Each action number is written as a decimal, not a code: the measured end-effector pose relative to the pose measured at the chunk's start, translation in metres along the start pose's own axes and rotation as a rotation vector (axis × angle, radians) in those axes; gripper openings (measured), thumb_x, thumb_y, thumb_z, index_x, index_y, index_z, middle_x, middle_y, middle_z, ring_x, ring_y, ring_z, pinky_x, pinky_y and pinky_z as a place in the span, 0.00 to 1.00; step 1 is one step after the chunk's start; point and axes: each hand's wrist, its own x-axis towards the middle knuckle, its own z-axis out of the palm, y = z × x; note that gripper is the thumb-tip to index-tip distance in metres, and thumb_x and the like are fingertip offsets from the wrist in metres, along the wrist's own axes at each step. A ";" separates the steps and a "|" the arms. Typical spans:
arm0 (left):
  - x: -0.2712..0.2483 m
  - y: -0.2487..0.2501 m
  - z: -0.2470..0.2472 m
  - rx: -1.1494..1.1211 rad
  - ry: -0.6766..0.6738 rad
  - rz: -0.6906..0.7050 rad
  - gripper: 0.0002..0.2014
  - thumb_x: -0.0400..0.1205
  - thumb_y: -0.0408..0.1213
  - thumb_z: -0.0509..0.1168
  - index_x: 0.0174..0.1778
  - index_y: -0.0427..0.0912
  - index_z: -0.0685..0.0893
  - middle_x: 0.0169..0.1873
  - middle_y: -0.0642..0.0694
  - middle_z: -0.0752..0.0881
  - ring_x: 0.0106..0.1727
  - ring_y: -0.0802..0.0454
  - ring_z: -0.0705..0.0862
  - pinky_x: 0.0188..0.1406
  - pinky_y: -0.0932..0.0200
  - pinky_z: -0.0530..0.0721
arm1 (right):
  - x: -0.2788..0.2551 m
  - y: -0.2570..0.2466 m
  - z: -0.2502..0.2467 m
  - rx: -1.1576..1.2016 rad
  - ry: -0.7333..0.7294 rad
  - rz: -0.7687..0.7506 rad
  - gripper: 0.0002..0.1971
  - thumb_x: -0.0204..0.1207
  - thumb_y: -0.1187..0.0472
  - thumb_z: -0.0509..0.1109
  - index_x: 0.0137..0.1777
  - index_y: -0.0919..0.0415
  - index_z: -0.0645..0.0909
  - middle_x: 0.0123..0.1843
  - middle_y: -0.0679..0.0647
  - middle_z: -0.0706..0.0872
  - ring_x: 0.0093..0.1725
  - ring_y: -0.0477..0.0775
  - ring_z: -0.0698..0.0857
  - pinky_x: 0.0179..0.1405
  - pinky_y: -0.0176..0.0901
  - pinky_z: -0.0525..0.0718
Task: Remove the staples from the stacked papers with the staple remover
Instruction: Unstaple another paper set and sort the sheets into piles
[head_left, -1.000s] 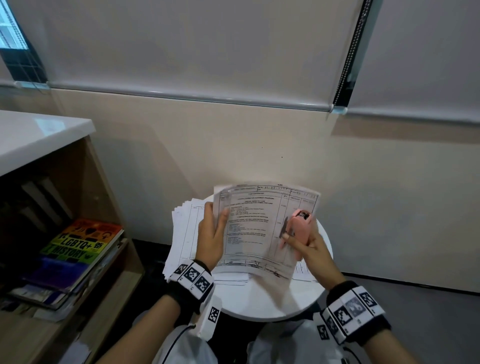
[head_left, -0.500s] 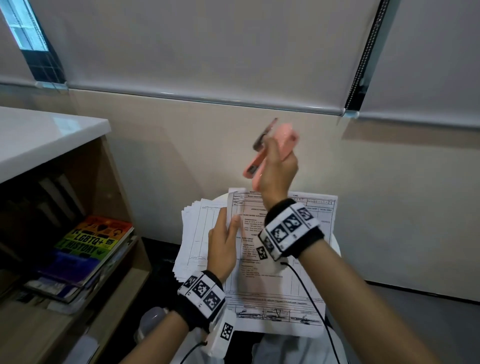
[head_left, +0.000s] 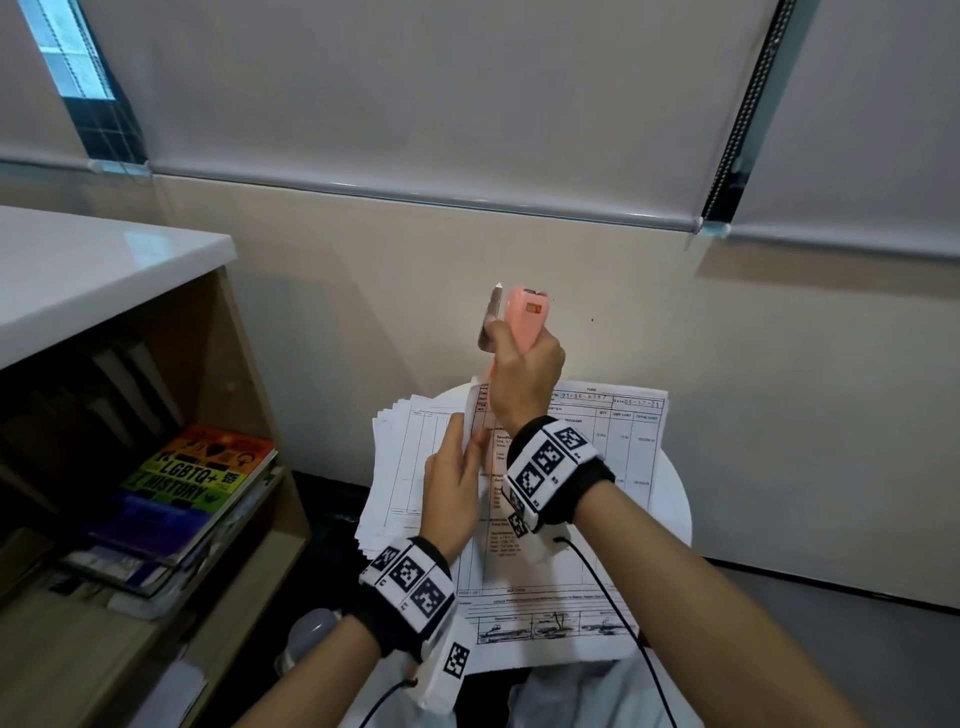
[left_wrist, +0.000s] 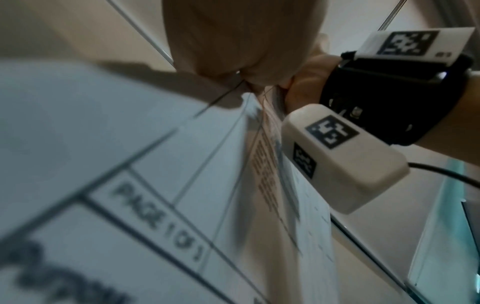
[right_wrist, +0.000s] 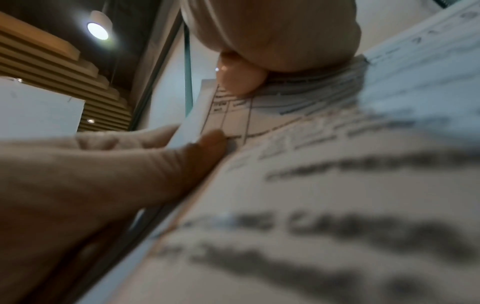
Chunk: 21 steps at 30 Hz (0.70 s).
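Observation:
My right hand (head_left: 524, 379) grips a pink staple remover (head_left: 522, 322) upright, its metal blade pointing up. Its lower end (right_wrist: 239, 80) meets the top left corner of the printed top sheet (head_left: 597, 467). My left hand (head_left: 454, 483) pinches that sheet's left edge, thumb (right_wrist: 205, 146) on top and fingers beneath, just below the remover. A fanned stack of papers (head_left: 400, 452) lies under it on the round white table (head_left: 672, 499). No staple can be made out.
A wooden shelf with a colourful book (head_left: 202, 473) on a pile stands at the left under a white counter top (head_left: 78, 270). A beige wall rises right behind the table. Cables run from both wrist bands.
The right hand left the sheet's right side, swung the remover high, then came down to the top left corner. The sheet slid toward me; the left hand shifted to pinch its left edge.

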 end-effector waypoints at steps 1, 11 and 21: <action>0.001 0.000 0.000 0.003 -0.005 -0.003 0.11 0.87 0.47 0.54 0.60 0.52 0.78 0.47 0.50 0.88 0.50 0.51 0.88 0.54 0.39 0.85 | 0.001 0.000 -0.002 -0.010 -0.021 0.011 0.14 0.65 0.49 0.67 0.29 0.60 0.82 0.24 0.48 0.81 0.26 0.49 0.80 0.28 0.44 0.80; 0.009 -0.013 -0.016 -0.048 0.021 -0.089 0.12 0.87 0.43 0.54 0.64 0.49 0.77 0.55 0.52 0.88 0.57 0.53 0.87 0.57 0.51 0.87 | 0.018 0.017 -0.124 0.029 0.092 0.146 0.40 0.63 0.37 0.73 0.74 0.50 0.67 0.69 0.57 0.74 0.63 0.52 0.81 0.61 0.52 0.83; 0.029 -0.055 0.006 -0.016 -0.048 -0.309 0.13 0.85 0.44 0.60 0.64 0.44 0.74 0.58 0.47 0.86 0.56 0.48 0.85 0.52 0.52 0.87 | -0.050 0.102 -0.197 -0.156 -0.325 0.710 0.12 0.76 0.59 0.69 0.49 0.71 0.81 0.36 0.64 0.84 0.31 0.60 0.83 0.29 0.48 0.82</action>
